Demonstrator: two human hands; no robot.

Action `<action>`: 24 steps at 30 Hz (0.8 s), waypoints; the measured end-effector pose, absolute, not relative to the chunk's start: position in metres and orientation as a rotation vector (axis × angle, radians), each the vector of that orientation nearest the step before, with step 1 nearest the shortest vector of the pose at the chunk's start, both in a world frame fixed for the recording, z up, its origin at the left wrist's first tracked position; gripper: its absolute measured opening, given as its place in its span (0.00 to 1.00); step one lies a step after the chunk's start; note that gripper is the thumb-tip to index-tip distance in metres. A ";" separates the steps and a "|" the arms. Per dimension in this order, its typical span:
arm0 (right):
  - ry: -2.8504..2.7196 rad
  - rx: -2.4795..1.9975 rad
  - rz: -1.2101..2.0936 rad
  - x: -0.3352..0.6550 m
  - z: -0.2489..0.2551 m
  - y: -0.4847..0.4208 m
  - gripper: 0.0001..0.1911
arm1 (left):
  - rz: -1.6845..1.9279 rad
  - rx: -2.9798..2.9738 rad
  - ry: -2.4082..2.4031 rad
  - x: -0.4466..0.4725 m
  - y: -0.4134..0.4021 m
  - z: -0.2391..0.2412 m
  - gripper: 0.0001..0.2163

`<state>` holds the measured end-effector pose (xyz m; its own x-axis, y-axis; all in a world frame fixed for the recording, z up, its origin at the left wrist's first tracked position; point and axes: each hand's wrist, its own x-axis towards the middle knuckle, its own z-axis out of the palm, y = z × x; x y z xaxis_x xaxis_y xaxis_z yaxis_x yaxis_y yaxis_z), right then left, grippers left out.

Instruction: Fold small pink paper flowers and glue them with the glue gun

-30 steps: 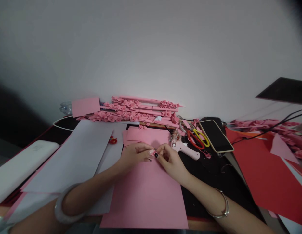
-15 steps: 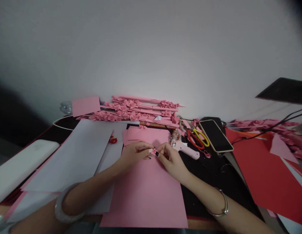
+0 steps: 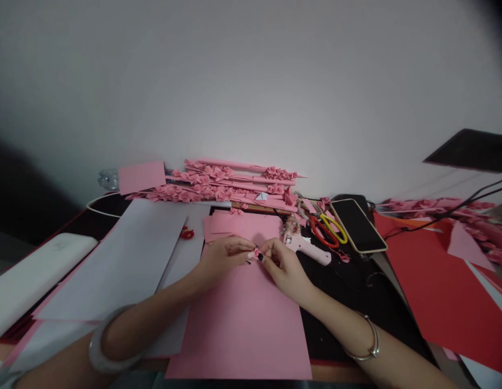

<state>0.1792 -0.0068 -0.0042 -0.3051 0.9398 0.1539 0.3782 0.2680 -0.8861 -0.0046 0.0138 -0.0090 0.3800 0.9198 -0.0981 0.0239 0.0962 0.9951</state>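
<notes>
A small pink paper flower (image 3: 256,253) is pinched between the fingertips of both hands. My left hand (image 3: 225,258) grips it from the left, thumb toward me. From the other side, my right hand (image 3: 283,266) holds it with bent fingers, a dark thumbnail against the petals. Both hands are just above a large sheet of pink paper (image 3: 245,329). Smaller pink sheets (image 3: 222,221) lie behind them. Close to my right hand rests a pink glue gun (image 3: 311,249). Fingers partly cover the flower, so its underside is hidden.
Pink paper flower stems (image 3: 218,178) are piled along the wall. Red-and-yellow-handled scissors (image 3: 326,231) and a phone (image 3: 358,226) lie right of the glue gun. Red paper (image 3: 445,281) covers the right side. White sheets (image 3: 121,259) and a white box-like device (image 3: 44,275) sit left.
My fingers have shifted very slightly around the paper flower, with the left thumb a little lower. Both hands stay in nearly the same place.
</notes>
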 end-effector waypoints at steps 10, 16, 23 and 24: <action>-1.826 -1.220 0.911 0.179 -0.006 -0.006 0.03 | 0.851 1.316 0.961 -0.004 0.015 -0.012 0.11; -1.820 -1.229 0.925 0.179 -0.006 -0.006 0.04 | 0.865 1.286 0.981 -0.004 0.015 -0.009 0.11; -1.809 -1.220 0.942 0.180 -0.006 -0.005 0.05 | 0.867 1.244 0.965 -0.004 0.015 -0.004 0.10; -1.801 -1.220 0.945 0.180 -0.007 -0.005 0.05 | 0.865 1.245 0.963 -0.004 0.014 -0.004 0.09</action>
<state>0.1796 -0.0054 -0.0068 -0.2634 0.9484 0.1765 0.3939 0.2728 -0.8778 -0.0038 0.0145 -0.0044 0.3643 0.9242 -0.1147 -0.0147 0.1289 0.9915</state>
